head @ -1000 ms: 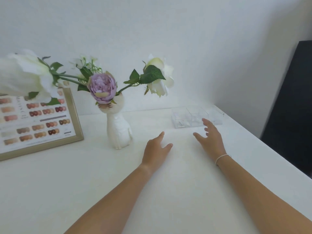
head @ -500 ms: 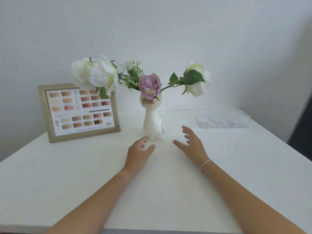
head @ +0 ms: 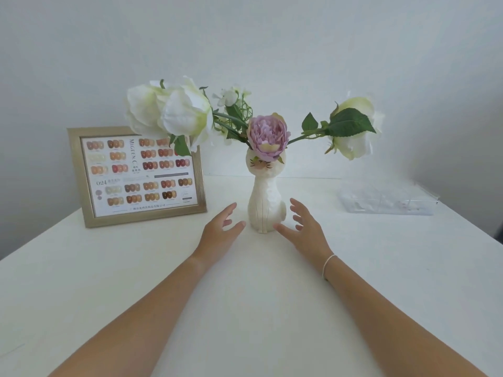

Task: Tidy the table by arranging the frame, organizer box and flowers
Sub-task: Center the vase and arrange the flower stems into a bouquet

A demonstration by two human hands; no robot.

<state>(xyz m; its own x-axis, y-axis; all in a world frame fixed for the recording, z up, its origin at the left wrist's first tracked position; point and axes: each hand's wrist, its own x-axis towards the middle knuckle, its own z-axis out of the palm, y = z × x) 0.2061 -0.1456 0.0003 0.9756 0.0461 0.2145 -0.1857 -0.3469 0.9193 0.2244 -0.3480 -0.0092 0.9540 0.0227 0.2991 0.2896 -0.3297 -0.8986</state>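
A white cat-shaped vase stands at the middle back of the white table. It holds a purple peony and white flowers on green stems. My left hand is open just left of the vase base, fingers spread. My right hand is open just right of it, its thumb close to the base. Neither hand grips the vase. A gold frame with a colour chart leans upright at the back left. A clear organizer box lies at the back right.
A white wall rises right behind the table. The white flowers overhang the frame's top right corner. The table's right edge falls away near a dark object at the far right.
The view swung left and centred on the vase. Both hands moved from beside the organizer box over to either side of the vase base.
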